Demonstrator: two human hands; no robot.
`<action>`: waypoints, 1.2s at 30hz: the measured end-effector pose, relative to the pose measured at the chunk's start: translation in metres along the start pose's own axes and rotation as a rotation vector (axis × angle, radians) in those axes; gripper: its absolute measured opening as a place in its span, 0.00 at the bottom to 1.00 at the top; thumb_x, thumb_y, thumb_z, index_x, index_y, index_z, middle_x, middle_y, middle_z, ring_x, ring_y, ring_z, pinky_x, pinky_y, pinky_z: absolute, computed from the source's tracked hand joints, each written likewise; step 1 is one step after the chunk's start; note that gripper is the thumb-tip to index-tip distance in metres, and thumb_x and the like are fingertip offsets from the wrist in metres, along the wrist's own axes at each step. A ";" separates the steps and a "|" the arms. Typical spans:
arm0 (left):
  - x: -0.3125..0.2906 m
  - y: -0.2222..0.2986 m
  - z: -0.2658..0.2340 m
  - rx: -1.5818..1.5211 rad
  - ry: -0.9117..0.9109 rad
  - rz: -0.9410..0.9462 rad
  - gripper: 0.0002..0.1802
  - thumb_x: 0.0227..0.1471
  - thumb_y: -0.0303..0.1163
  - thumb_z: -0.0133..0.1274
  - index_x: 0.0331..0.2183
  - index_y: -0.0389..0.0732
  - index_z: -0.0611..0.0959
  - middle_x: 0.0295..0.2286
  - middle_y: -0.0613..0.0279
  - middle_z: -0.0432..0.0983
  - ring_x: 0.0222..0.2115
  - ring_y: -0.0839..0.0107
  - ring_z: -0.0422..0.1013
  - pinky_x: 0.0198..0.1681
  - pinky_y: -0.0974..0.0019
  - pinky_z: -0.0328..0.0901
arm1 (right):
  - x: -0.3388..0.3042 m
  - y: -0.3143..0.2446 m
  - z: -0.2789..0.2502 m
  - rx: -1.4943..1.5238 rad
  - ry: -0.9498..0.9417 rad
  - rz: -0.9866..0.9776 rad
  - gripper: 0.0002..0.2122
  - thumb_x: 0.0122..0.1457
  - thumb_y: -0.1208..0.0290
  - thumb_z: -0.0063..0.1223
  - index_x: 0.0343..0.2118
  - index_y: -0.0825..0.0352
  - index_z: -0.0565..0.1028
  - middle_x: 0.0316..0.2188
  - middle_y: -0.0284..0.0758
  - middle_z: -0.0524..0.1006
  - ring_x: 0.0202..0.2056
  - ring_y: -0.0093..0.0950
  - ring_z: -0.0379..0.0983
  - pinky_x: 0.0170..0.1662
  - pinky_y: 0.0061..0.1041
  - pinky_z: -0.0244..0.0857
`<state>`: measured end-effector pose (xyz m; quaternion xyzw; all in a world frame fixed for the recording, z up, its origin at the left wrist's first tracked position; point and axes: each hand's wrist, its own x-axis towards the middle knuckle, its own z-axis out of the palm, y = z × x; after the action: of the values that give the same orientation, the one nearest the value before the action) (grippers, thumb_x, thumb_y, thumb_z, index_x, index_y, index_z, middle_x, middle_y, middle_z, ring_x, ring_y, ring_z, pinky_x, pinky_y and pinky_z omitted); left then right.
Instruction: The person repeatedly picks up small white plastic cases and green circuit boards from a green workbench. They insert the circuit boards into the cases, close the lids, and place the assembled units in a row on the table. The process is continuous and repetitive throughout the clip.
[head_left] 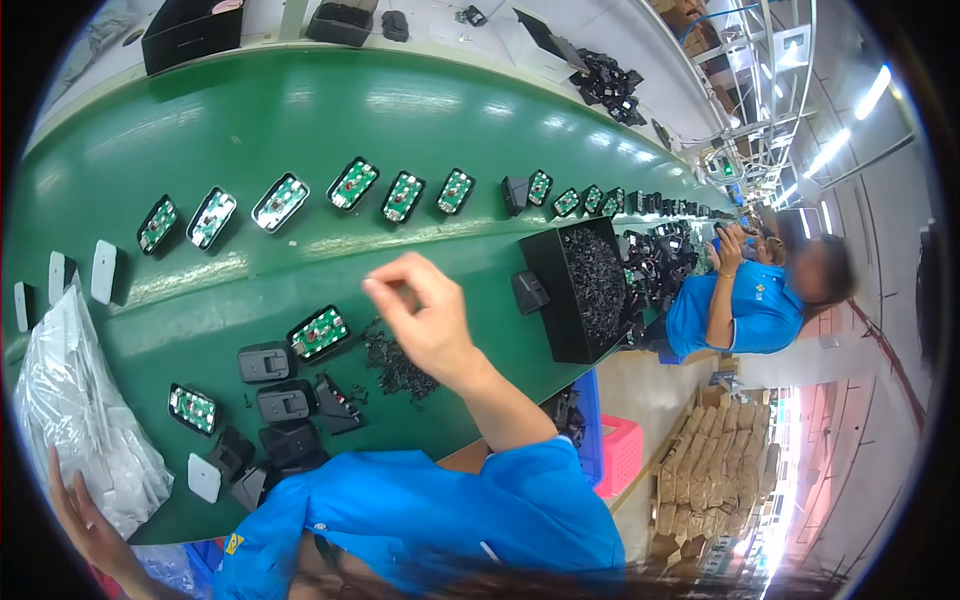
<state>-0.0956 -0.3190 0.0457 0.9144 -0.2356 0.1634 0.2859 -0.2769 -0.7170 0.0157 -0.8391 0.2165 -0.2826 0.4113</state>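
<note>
My right hand [425, 315] is lifted over the green conveyor belt [300, 110], thumb and forefinger pinched together; anything between them is too small to see. Just below it lies a loose pile of small black parts [395, 365]. Beside the pile is a black housing with a green circuit board [318, 333], and several empty black housings [265, 362] cluster further left. My left hand [75, 500] is at the lower left, fingers spread against a clear plastic bag of white parts [80, 420].
A row of board-filled housings [352, 184] runs across the belt. White covers [103, 270] lie at the left. A black bin of small parts [590, 285] stands on the right. A co-worker in blue [740, 305] sits beyond it. A pink crate [620, 455] and cardboard stacks [710, 480] sit below.
</note>
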 end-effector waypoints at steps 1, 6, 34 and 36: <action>0.000 0.008 0.007 -0.137 -0.012 -0.032 0.12 0.54 0.19 0.44 0.41 0.30 0.75 0.39 0.55 0.73 0.35 0.66 0.69 0.38 0.65 0.63 | 0.007 -0.016 0.011 0.105 -0.100 -0.011 0.02 0.54 0.77 0.54 0.29 0.68 0.74 0.26 0.31 0.72 0.26 0.18 0.68 0.26 0.17 0.59; 0.014 0.079 0.086 -0.506 -0.376 0.134 0.15 0.48 0.21 0.50 0.41 0.34 0.77 0.39 0.53 0.75 0.41 0.64 0.71 0.50 0.63 0.60 | 0.018 -0.068 0.062 0.605 -0.407 0.047 0.03 0.55 0.77 0.54 0.31 0.68 0.73 0.29 0.31 0.71 0.30 0.18 0.68 0.32 0.17 0.62; 0.005 0.097 0.113 -1.483 -0.416 -0.590 0.12 0.52 0.29 0.53 0.39 0.37 0.75 0.32 0.65 0.75 0.33 0.79 0.70 0.38 0.75 0.64 | -0.010 -0.071 0.103 0.428 -0.431 -0.118 0.04 0.53 0.79 0.54 0.31 0.70 0.72 0.35 0.35 0.70 0.35 0.22 0.66 0.40 0.19 0.60; 0.004 0.087 0.106 -1.321 -0.581 -0.519 0.10 0.51 0.28 0.53 0.37 0.37 0.75 0.29 0.64 0.75 0.29 0.81 0.70 0.32 0.77 0.64 | -0.008 -0.075 0.099 0.426 -0.430 -0.052 0.03 0.54 0.79 0.54 0.31 0.70 0.72 0.34 0.34 0.70 0.35 0.21 0.66 0.40 0.19 0.59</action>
<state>-0.1210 -0.4472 0.0035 0.5860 -0.1278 -0.3308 0.7286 -0.2087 -0.6134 0.0252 -0.7797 0.0389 -0.1479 0.6072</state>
